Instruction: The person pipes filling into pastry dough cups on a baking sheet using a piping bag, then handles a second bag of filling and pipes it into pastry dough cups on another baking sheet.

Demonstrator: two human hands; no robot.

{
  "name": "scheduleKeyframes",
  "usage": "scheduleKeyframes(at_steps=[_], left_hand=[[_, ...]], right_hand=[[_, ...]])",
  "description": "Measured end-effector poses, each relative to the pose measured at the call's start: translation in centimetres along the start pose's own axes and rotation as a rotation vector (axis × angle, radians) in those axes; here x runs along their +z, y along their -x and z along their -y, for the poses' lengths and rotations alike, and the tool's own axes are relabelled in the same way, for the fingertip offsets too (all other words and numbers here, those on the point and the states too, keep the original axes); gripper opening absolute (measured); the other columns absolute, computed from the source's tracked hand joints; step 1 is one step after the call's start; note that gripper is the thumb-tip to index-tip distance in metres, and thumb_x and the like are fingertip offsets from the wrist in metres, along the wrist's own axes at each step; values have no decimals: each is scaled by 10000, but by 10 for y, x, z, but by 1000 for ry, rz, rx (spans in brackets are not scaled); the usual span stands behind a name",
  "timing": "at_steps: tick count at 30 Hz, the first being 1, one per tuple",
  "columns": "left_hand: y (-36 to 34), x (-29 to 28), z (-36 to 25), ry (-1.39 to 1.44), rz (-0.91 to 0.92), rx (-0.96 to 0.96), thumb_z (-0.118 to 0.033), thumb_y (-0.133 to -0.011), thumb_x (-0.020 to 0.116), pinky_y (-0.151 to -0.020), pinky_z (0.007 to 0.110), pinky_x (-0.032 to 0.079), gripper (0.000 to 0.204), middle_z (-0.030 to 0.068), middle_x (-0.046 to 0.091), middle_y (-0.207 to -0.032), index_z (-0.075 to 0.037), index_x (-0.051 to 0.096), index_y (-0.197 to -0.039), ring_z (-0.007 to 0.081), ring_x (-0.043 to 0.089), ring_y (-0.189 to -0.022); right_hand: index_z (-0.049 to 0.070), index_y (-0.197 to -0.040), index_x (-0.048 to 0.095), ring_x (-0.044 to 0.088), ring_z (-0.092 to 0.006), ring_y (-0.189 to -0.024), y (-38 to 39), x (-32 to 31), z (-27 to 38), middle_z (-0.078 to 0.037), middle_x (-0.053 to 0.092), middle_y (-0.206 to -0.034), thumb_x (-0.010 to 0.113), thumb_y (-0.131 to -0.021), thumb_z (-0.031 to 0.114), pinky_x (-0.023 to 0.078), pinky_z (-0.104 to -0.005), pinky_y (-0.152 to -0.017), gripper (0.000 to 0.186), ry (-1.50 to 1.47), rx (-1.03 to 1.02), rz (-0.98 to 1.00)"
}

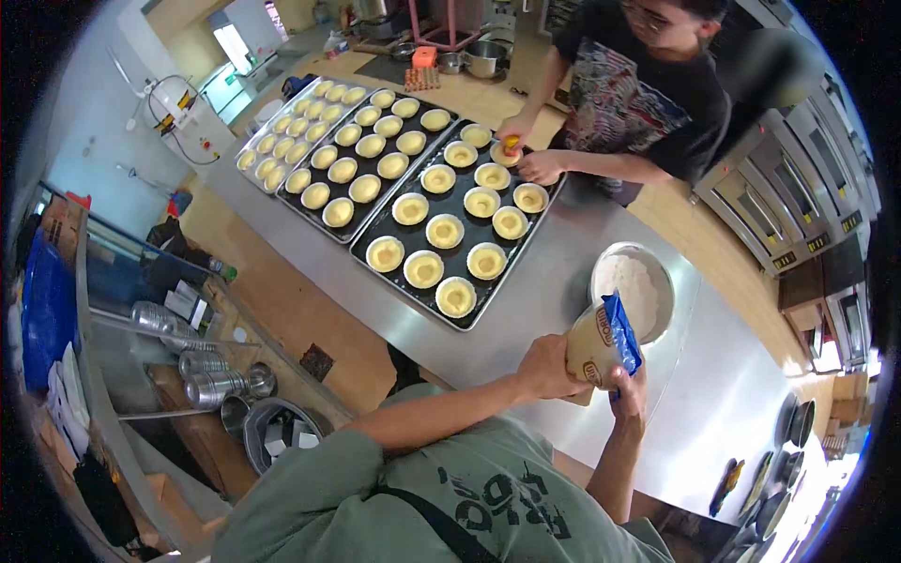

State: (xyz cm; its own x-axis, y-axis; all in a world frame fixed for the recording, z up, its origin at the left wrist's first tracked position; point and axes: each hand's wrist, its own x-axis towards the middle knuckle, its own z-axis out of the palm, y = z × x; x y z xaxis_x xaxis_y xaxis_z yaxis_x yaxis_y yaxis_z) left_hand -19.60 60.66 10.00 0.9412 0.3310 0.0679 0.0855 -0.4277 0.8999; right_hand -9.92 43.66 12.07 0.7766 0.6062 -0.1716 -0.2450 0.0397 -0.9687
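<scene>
A cream packet with blue at one end [593,352] is held between my hands in front of my body. My left hand [549,368] closes on its left side, while my right hand [630,394] grips its lower right, by the blue part. Just beyond the packet stands a round metal bowl [667,300] with white powder [636,286] in it; the packet overlaps the bowl's near rim in the view. To the left lies a dark baking tray [375,286] bearing several pale tart shells [445,231] in white cups.
Two more trays of shells, a dark one [324,220] and a lighter one [246,175], lie farther left on the steel table [563,272]. Across it, a person [638,103] works on a shell, holding a small yellow thing [511,142]. Ovens [765,202] stand at right; shelves [141,324] at left.
</scene>
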Motion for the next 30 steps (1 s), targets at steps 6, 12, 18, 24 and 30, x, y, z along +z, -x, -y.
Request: scheduleKeyframes(at_steps=[6,12,18,24,30], left_hand=[[1,37,3,54,179,66,-403,-637,895,-756,464,580,510,164,743,-926,-77,726,-990,344,725,-846],[2,66,12,20,465,36,-307,-701,903,-686,360,574,354,32,732,-815,-66,739,-903,141,706,-778],[25,113,-9,369,607,2,-240,-654,929,-752,345,586,519,86,727,-974,-4,699,-1054,199,712,-854],[49,150,-15,246,856,183,-249,-644,926,-746,365,597,512,112,754,-978,-4,718,-1042,225,742,-858],[76,144,-43,115,1141,196,-253,-642,919,-726,374,601,496,133,775,-943,1,745,-1031,234,764,-853]], right_hand=[[-30,-1522,409,537,-254,-1319,32,-30,-8,-151,555,-1440,929,-711,431,417,-406,-1137,1068,-46,-62,-63],[40,-1523,431,504,-227,-1341,61,-52,-11,-136,541,-1455,907,-773,416,410,-396,-1139,965,118,-144,-89],[38,-1543,381,502,-248,-1355,141,-61,-21,-152,531,-1454,901,-771,447,402,-387,-1147,1016,-17,-182,-363],[51,-1541,379,510,-247,-1342,220,-55,-56,-150,537,-1437,900,-774,459,408,-382,-1139,1013,-68,-243,-633],[58,-1544,378,513,-234,-1336,270,-17,-65,-132,545,-1434,901,-787,437,415,-372,-1133,995,-173,-196,-811]])
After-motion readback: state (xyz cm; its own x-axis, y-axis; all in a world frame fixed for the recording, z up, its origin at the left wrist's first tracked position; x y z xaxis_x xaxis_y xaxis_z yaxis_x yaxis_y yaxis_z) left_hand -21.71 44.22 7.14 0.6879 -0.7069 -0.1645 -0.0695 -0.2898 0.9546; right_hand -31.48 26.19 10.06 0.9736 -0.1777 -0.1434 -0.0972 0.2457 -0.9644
